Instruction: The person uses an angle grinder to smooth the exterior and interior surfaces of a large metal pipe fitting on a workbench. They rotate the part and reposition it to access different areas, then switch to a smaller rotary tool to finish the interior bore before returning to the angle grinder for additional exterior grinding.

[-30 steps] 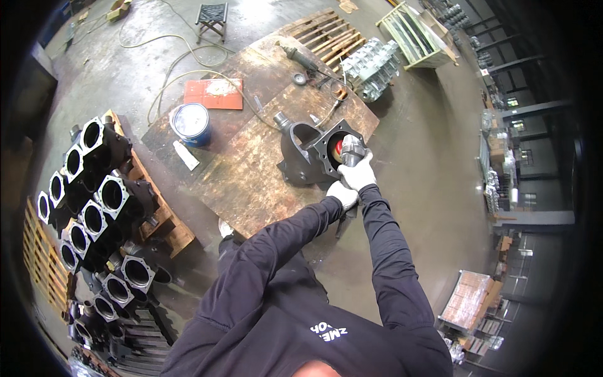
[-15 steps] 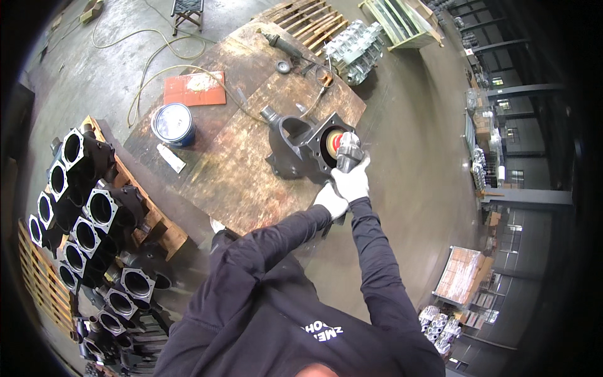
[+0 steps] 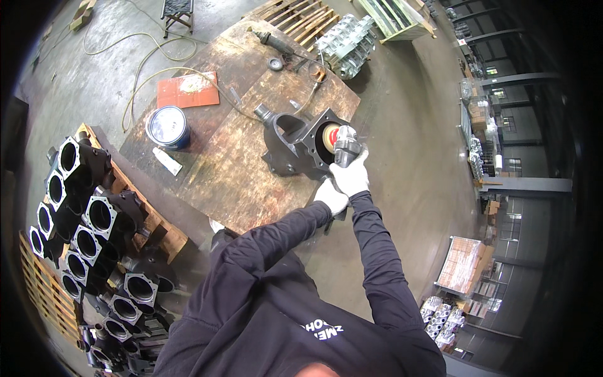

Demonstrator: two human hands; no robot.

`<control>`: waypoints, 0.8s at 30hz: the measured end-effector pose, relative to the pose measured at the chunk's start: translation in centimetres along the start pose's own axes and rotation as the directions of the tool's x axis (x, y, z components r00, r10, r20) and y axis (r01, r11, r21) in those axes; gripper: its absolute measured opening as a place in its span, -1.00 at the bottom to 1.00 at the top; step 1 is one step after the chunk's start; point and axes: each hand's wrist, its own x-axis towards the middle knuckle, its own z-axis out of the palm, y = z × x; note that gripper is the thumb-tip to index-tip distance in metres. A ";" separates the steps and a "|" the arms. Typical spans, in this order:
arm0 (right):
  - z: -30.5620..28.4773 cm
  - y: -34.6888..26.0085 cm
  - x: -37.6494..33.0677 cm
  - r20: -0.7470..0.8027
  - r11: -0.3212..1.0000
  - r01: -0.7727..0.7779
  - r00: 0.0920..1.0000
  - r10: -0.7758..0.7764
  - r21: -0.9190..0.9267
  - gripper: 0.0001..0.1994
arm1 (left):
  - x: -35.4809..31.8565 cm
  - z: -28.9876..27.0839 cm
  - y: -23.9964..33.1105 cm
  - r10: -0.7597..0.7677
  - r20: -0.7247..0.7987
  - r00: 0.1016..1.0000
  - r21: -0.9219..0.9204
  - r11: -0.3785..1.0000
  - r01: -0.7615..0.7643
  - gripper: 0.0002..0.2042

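A black cast housing [image 3: 281,152] lies on the wooden worktop, its flanged round mouth facing right. My right hand [image 3: 352,176], in a white glove, wraps around the body of a grey angle grinder [image 3: 346,148]. The grinder's red and tan disc [image 3: 330,136] sits inside the mouth; whether it touches the wall cannot be made out. Just below, my left hand [image 3: 331,196], also gloved in white, is closed around the rear part of the grinder. Its fingers are partly hidden, and a dark end of the tool shows beneath the hands.
On the worktop [image 3: 213,182] stand a blue bucket [image 3: 168,127], a white tube [image 3: 167,161], and a red-orange sheet [image 3: 187,90]. A second power tool [image 3: 273,43] and an air hose lie farther back. Similar black housings [image 3: 100,213] fill pallets at left; metal castings [image 3: 345,45] stand beyond the worktop.
The whole view has shifted slightly, moving the worktop a little left and up. Both hands keep their grip, and the grinder's head stays at the housing's mouth with only a slight change of angle.
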 end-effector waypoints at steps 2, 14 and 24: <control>0.2 -0.5 0.0 0.015 1.000 -0.006 1.000 0.006 0.007 0.19 | -0.1 0.0 -0.1 0.050 -0.077 0.996 -0.102 0.993 -0.058 -0.50; 0.4 1.6 -0.3 0.062 0.999 -0.040 0.997 0.041 -0.011 0.19 | -0.5 1.5 -1.4 -0.022 -0.034 0.999 0.005 1.000 0.022 -0.58; 1.3 0.7 1.9 0.107 0.997 -0.075 0.991 0.074 0.009 0.18 | 1.0 -0.2 -0.9 -0.096 -0.005 0.995 -0.001 0.995 0.096 -0.64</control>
